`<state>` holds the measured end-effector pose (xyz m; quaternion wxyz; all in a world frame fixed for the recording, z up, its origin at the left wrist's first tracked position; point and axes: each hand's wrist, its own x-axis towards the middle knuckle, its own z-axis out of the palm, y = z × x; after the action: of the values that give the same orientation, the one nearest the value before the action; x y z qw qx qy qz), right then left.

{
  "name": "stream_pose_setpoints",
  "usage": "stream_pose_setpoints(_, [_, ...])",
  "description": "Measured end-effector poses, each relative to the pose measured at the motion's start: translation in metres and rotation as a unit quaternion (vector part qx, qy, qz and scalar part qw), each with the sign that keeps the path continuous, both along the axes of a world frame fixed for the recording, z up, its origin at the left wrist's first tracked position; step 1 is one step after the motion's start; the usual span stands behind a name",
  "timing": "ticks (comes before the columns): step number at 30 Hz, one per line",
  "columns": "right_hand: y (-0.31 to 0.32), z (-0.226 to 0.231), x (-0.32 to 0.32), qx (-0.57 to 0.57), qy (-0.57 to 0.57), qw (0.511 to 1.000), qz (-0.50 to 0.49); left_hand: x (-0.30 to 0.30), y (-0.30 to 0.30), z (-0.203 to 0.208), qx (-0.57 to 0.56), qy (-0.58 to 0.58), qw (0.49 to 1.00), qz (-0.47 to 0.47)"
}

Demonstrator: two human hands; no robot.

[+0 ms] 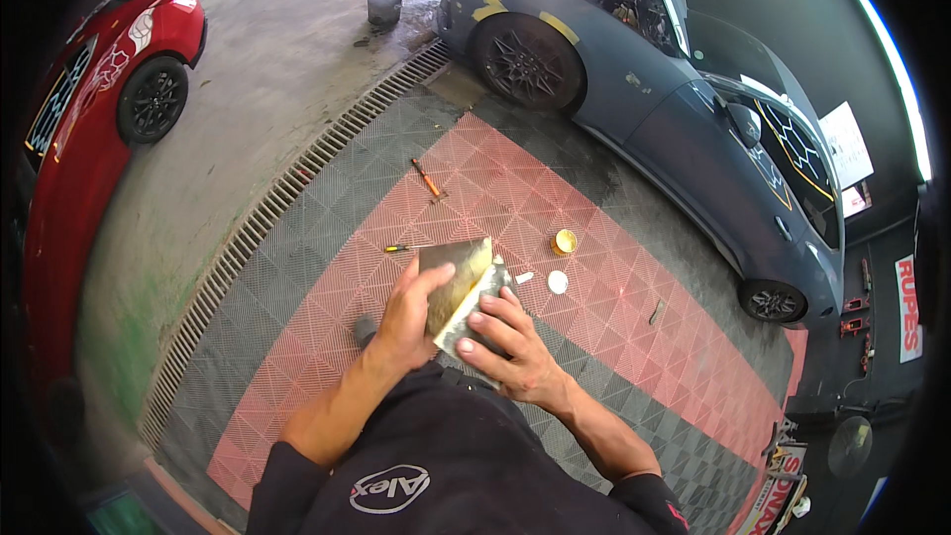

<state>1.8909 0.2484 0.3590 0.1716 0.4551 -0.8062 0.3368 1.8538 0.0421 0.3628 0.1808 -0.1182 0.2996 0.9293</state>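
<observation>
On the floor [258,69] stand two cars: grey [649,134], red [84,208]. The left hand [404,322] and right hand [513,352], half-curled, grip yellow-smeared sheeting [456,301] before the torso, piece count unclear. Beyond: one orange-handled tool [426,178], one tin [564,243], one white disc [558,282].

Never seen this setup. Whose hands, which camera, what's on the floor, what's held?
No machine here: these are a person's bare left hand and right hand. The one picture comes from a fisheye camera on that person's head, looking down, so straight edges bend. Both hands hold flat dark material smeared with pale yellow; I can't tell whether it is one piece or two. On the red and grey floor lie an orange-handled tool, a slim yellow tool, a yellow tub and a white disc. A grey car stands to the right, a red car to the left.
</observation>
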Motion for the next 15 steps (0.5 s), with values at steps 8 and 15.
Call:
stream_pose_setpoints(8, [-0.054,0.008,-0.039,0.176,0.030,0.984,-0.023,0.028,-0.108,-0.029,-0.259,0.161,0.949,0.081])
stream_pose_setpoints(15, [-0.193,0.017,-0.043,0.226,0.015,0.970,0.092,0.006,-0.236,-0.027,-0.311,0.091,0.922,0.214])
